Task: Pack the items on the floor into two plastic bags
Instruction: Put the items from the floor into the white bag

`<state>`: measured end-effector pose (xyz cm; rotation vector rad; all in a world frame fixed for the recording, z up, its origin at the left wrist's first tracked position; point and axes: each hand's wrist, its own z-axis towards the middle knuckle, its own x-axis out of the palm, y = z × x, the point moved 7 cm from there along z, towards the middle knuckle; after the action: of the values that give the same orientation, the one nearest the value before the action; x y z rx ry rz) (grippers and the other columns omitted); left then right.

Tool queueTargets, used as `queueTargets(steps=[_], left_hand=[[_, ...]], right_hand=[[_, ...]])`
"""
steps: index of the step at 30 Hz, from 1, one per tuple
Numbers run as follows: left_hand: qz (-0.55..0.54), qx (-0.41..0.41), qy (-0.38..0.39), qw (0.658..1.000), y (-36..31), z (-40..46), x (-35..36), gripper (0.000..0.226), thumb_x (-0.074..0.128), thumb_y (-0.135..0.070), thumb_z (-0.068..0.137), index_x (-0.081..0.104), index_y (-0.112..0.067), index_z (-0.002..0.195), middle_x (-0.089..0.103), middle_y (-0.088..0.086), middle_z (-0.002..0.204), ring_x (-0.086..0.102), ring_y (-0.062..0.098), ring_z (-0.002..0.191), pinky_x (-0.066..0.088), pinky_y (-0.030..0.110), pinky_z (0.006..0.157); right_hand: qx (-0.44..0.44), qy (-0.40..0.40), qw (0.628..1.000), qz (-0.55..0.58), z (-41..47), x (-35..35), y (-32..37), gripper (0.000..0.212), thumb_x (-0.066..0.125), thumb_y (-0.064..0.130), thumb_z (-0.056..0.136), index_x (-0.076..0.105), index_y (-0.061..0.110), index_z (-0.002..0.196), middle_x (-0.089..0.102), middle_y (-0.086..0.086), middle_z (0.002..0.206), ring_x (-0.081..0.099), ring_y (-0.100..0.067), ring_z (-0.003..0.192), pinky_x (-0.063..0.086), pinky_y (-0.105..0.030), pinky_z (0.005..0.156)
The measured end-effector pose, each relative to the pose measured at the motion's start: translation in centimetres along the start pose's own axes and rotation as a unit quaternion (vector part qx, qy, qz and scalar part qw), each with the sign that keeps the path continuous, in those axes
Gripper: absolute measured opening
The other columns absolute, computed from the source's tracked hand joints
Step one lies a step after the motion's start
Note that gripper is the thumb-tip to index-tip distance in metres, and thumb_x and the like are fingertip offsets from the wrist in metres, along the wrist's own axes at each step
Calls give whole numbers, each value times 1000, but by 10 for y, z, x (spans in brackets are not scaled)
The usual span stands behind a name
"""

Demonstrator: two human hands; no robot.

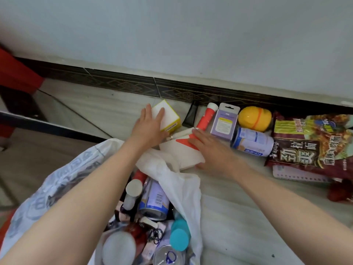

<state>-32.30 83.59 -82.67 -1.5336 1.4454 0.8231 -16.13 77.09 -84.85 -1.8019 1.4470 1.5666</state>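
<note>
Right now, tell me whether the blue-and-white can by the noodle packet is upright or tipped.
Tipped: the can lies on its side on the floor, beside the noodle packet.

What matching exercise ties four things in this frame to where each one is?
Things:
1. white and yellow box
2. white and orange box
3. yellow egg-shaped container
4. teal sponge

Places:
A. inside the plastic bag
B. under the left hand
C. by the wall, untouched
D. under the right hand

Pairs: 1-B, 2-D, 3-C, 4-A
</note>
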Motion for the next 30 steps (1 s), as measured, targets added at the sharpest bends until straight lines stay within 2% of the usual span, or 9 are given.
queueTargets(steps=[2,5,7,9,13,17,20,24,30], left_hand=[[-11,0,-16,1000,4,5,4,84,59,-41,85,6,-21,147,-5,24,151,-1,37,140,18,46,112],[-35,9,-75,997,0,4,1,76,64,-35,80,23,-20,142,23,21,141,22,36,131,33,45,103],[-41,6,-97,994,-1,1,-3,71,66,-35,78,31,-21,138,31,18,131,32,35,122,36,43,98],[-52,8,-105,993,-3,-1,-7,69,67,-35,77,35,-20,136,32,18,128,33,35,119,34,42,98],[-91,35,-186,978,-17,-14,-35,68,71,-34,73,43,-15,132,33,24,128,32,39,120,31,41,99],[-141,73,-257,953,-37,-51,-66,65,71,-36,73,48,-14,130,38,25,127,35,38,120,34,39,97],[-182,57,-266,945,-39,-94,-69,65,62,-47,72,49,-18,129,41,19,127,36,32,120,32,32,97],[-170,24,-298,939,-26,-161,-72,70,46,-60,69,54,-16,123,47,18,120,41,33,113,35,35,94],[-206,-58,-294,932,22,-264,-59,72,43,-62,67,54,-15,121,51,14,114,41,30,113,29,28,94]], right_hand=[[-11,-18,1000,-8,4,0,-2,80,63,33,80,20,18,145,8,-4,157,3,-18,145,9,-37,118],[-31,-32,998,-37,5,-3,-1,77,65,33,77,28,14,141,22,-10,152,13,-25,143,5,-37,116],[-39,-30,998,-42,0,-3,0,74,71,33,69,41,11,133,36,-18,142,31,-33,134,23,-43,113],[-33,-39,998,-31,-8,-7,-1,75,75,39,62,49,10,125,45,-19,132,44,-36,122,42,-44,99],[36,-82,994,62,-33,-21,-10,84,71,50,67,34,21,137,33,-7,136,30,-23,126,40,-36,91],[131,-144,968,161,-62,-35,-22,83,71,50,67,33,22,136,33,-3,128,28,-19,121,35,-32,98],[181,-161,947,211,-84,-40,-20,80,70,49,68,33,25,135,31,-1,128,26,-17,124,29,-26,93],[175,-175,948,202,-112,-52,6,79,68,53,69,36,22,134,35,-6,129,31,-22,122,29,-28,95],[133,-167,960,182,-154,-68,68,71,69,53,68,45,21,127,41,-7,124,35,-23,116,28,-26,90]])
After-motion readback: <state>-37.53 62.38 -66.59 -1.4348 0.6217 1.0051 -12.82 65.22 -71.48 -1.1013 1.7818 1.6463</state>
